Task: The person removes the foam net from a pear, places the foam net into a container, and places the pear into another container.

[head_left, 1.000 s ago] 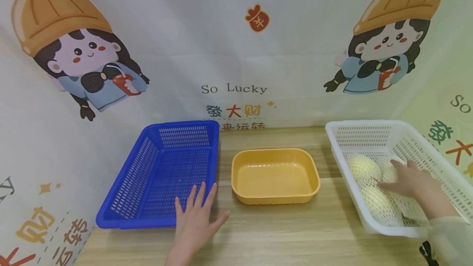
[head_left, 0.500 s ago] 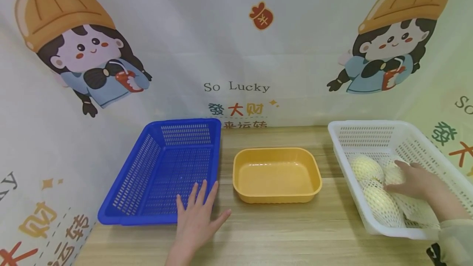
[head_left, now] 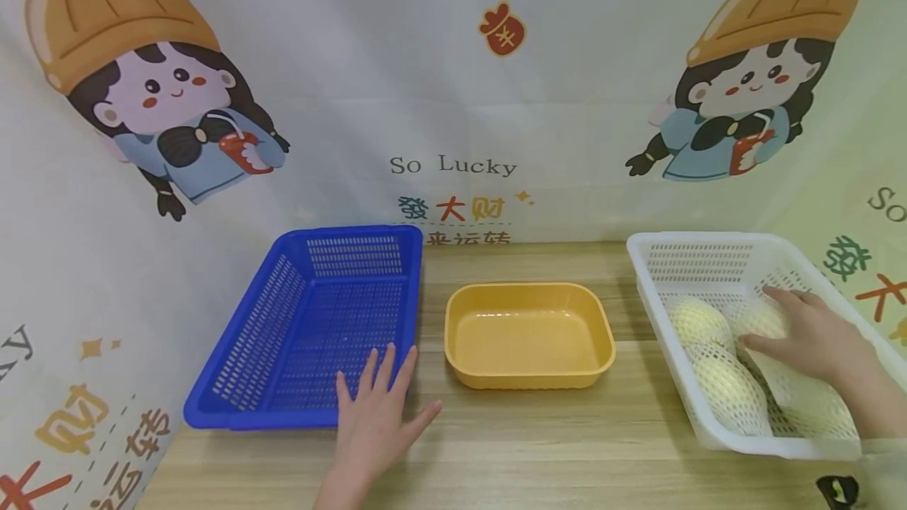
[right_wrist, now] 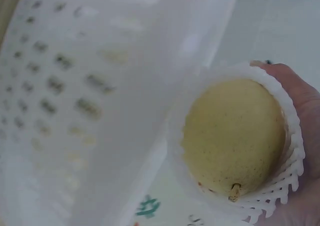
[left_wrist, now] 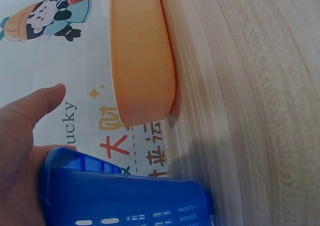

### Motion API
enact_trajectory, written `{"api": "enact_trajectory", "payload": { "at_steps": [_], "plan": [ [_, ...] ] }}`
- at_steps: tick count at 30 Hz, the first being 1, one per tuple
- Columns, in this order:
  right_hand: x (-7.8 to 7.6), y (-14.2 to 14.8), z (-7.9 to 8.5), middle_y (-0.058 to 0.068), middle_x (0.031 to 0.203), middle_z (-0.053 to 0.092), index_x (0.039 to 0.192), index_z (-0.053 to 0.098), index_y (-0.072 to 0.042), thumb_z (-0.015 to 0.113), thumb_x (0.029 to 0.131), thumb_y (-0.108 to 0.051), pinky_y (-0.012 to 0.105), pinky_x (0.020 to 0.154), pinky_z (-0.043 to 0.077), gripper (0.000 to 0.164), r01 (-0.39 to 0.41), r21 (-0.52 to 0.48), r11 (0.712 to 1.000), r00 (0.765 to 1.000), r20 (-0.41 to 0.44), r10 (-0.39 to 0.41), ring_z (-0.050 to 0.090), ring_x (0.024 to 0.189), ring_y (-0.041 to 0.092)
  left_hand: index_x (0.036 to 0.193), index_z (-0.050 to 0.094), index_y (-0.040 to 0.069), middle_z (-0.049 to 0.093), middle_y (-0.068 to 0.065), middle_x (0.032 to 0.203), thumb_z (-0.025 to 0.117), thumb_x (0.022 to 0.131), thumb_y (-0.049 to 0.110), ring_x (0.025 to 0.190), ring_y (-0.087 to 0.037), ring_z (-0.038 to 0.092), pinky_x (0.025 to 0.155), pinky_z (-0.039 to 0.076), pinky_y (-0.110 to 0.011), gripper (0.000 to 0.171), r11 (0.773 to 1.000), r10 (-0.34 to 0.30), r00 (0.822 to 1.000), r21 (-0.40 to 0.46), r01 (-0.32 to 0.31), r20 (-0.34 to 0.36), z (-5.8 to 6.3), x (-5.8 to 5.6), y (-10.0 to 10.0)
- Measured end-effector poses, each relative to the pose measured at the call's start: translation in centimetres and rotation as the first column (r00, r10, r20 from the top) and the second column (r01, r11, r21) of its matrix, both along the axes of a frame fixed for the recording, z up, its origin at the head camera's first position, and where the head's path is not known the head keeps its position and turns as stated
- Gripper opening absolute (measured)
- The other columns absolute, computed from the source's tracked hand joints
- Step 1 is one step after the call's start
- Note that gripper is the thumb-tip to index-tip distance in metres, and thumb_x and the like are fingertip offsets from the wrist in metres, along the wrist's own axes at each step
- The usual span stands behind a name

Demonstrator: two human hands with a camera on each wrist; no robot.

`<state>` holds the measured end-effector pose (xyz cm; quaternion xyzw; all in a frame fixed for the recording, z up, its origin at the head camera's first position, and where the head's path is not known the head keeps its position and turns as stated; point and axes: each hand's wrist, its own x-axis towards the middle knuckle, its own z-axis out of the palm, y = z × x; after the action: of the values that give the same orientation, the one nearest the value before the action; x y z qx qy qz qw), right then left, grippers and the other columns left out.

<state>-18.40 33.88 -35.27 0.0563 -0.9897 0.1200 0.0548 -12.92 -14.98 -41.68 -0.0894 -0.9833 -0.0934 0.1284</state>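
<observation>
My right hand grips a pale yellow pear wrapped in a white foam net, within the white basket. In the right wrist view, the pear's stem end faces the camera and the basket wall stands beside it. More netted pears lie in that basket, including one pear at the back left and another pear at the front. With fingers spread, my left hand lies over the front right part of the blue basket; whether its fingers press the rim cannot be told.
Between the two baskets stands an orange-yellow tray with nothing visible in it. All three containers sit on a wooden table. A printed cloth hangs behind and along both sides.
My right hand has risen a little with the pear in its grip, uncovering another netted pear at the front right of the white basket. My left hand has stayed in place.
</observation>
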Motion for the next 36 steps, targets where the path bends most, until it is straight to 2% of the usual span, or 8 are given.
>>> {"api": "enact_trajectory", "payload": {
  "at_steps": [3, 6, 9, 12, 15, 20, 30, 36],
  "plan": [
    [0.6, -2.1, 1.2, 0.041, 0.116, 0.031, 0.124, 0.034, 0.013, 0.068, 0.072, -0.041, 0.066, 0.075, 0.03, 0.082, -0.03, -0.032, 0.999, 0.995, -0.1, 0.026, 0.031, 0.102, 0.055, 0.137, 0.035, 0.018, 0.034, -0.016, 0.135, 0.055, 0.076, 0.057, 0.125, -0.036, 0.024, 0.093, 0.006, -0.064, 0.075, 1.0, 0.001, 1.0, 0.009, -0.001, -0.005, -0.1, 0.0, 0.0],
    [1.4, -5.1, 2.4, 0.036, 0.122, 0.032, 0.126, 0.038, 0.007, 0.071, 0.07, -0.038, 0.065, 0.077, 0.03, 0.079, -0.119, -0.058, 0.991, 0.971, -0.216, 0.103, 0.033, 0.105, 0.052, 0.137, 0.034, 0.018, 0.034, -0.016, 0.135, 0.055, 0.076, 0.057, 0.125, -0.036, 0.023, 0.093, 0.006, -0.064, 0.075, 1.0, 0.003, 1.0, 0.018, -0.003, 0.002, -0.1, 0.0, 0.0],
    [2.4, -8.4, 3.0, 0.028, 0.126, 0.036, 0.125, 0.043, -0.001, 0.075, 0.065, -0.034, 0.062, 0.076, 0.034, 0.075, -0.245, -0.061, 0.968, 0.918, -0.336, 0.212, 0.038, 0.105, 0.048, 0.137, 0.034, 0.018, 0.034, -0.016, 0.135, 0.055, 0.076, 0.056, 0.125, -0.035, 0.022, 0.093, 0.005, -0.064, 0.075, 1.0, 0.005, 1.0, 0.02, -0.005, 0.013, -0.1, 0.0, 0.0],
    [3.3, -11.6, 2.9, 0.019, 0.128, 0.039, 0.124, 0.047, -0.007, 0.076, 0.062, -0.032, 0.057, 0.075, 0.04, 0.073, -0.366, -0.036, 0.93, 0.848, -0.425, 0.317, 0.043, 0.105, 0.042, 0.137, 0.033, 0.018, 0.033, -0.015, 0.136, 0.055, 0.076, 0.056, 0.126, -0.035, 0.022, 0.093, 0.005, -0.064, 0.075, 1.0, 0.007, 1.0, 0.022, -0.007, 0.024, 0.0, 0.0, 0.0],
    [4.2, -14.1, 2.3, 0.015, 0.129, 0.04, 0.123, 0.049, -0.011, 0.074, 0.06, -0.033, 0.049, 0.07, 0.046, 0.072, -0.449, 0.002, 0.894, 0.794, -0.458, 0.4, 0.046, 0.104, 0.035, 0.137, 0.033, 0.019, 0.034, -0.015, 0.136, 0.055, 0.077, 0.056, 0.126, -0.035, 0.022, 0.093, 0.005, -0.064, 0.074, 1.0, 0.007, 1.0, 0.028, -0.007, 0.024, 0.0, 0.0, 0.1],
    [5.3, -17.0, 0.4, 0.011, 0.132, 0.039, 0.125, 0.048, -0.013, 0.073, 0.06, -0.036, 0.043, 0.066, 0.049, 0.073, -0.536, 0.066, 0.841, 0.742, -0.439, 0.507, 0.048, 0.103, 0.03, 0.137, 0.033, 0.019, 0.034, -0.015, 0.136, 0.054, 0.077, 0.056, 0.126, -0.035, 0.021, 0.093, 0.005, -0.064, 0.075, 1.0, 0.008, 1.0, 0.026, -0.008, 0.023, -0.1, 0.1, 0.1],
    [6.6, -19.8, -4.4, 0.006, 0.135, 0.036, 0.125, 0.048, -0.017, 0.073, 0.061, -0.042, 0.034, 0.056, 0.05, 0.073, -0.652, 0.149, 0.744, 0.684, -0.308, 0.661, 0.046, 0.107, 0.026, 0.137, 0.033, 0.019, 0.034, -0.015, 0.136, 0.053, 0.077, 0.058, 0.126, -0.035, 0.022, 0.094, 0.006, -0.064, 0.075, 1.0, 0.01, 1.0, 0.011, -0.01, 0.023, 0.1, 0.0, 0.2],
    [7.3, -20.6, -6.7, 0.008, 0.136, 0.034, 0.129, 0.044, -0.017, 0.069, 0.067, -0.044, 0.044, 0.071, 0.048, 0.072, -0.714, 0.186, 0.675, 0.651, -0.178, 0.738, 0.043, 0.111, 0.027, 0.137, 0.034, 0.018, 0.034, -0.016, 0.135, 0.054, 0.077, 0.056, 0.125, -0.035, 0.023, 0.093, 0.006, -0.064, 0.074, 1.0, 0.01, 1.0, 0.015, -0.01, 0.013, 0.1, 0.0, 0.2]
  ]
}}
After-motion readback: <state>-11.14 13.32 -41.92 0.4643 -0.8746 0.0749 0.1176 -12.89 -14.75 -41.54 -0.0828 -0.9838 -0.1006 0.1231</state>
